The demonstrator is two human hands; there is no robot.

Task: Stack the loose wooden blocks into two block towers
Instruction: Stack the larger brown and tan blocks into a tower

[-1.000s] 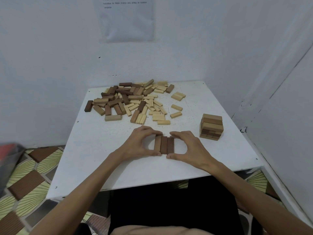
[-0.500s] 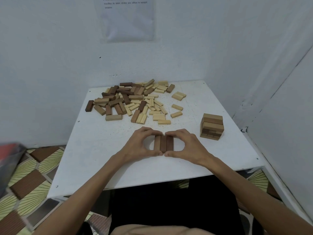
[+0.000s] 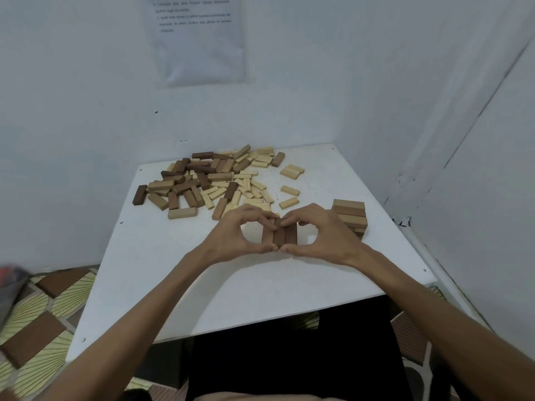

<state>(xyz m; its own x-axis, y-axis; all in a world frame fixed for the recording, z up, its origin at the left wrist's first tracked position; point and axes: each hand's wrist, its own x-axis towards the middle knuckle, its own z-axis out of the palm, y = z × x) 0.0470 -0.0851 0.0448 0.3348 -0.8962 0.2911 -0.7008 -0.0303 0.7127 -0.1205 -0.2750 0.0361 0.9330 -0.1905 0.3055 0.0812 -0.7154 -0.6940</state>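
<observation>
Beyond and left of the row of three dark blocks (image 3: 279, 237) on a white table (image 3: 202, 285), loose blocks (image 3: 220, 178) lie heaped. Left hand (image 3: 231, 235) and right hand (image 3: 327, 238) flank the row, equally near, fingers (image 3: 260, 218) and thumbs clamped on its far and near ends. The row's blocks point away from the person. A short tower (image 3: 350, 215) stands close on the row's right, with bare table in front of the row.

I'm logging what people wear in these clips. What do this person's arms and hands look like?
The left arm and right arm are bare, no sleeves in view. The left hand and right hand wear no gloves; no ring, watch or bracelet shows.
</observation>
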